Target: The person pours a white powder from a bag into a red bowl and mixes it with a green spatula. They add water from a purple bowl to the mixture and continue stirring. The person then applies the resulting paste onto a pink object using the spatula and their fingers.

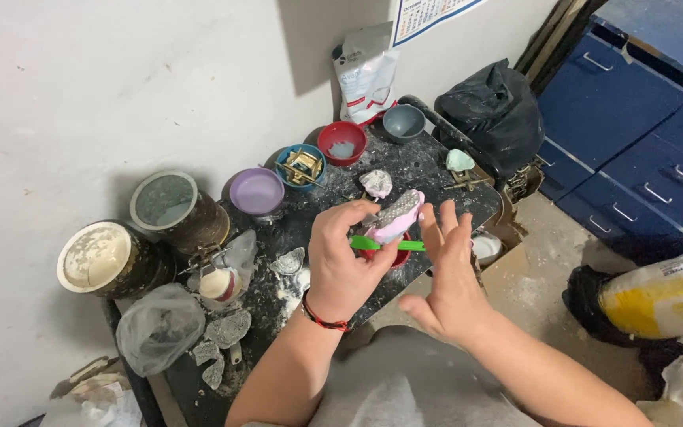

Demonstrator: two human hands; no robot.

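Note:
My left hand [341, 261] grips a perforated metal tray filled with pink paste [398, 216], held over a red bowl [393, 255] on the dark speckled table [428, 162]. A green spatula [393, 245] lies across that bowl, under the tray. My right hand [446, 273] is beside the tray with fingers spread, its fingertips close to the pink paste, holding nothing. A red and black cord sits on my left wrist.
Along the wall stand a purple bowl [256, 190], a blue bowl [302, 164], a red bowl [342, 142], a grey bowl [403, 122] and two large tins [169, 204]. Plaster casts [376, 183] and shards litter the table. Black bag [490, 111], blue drawers [642, 150], yellow sack [662, 296] to the right.

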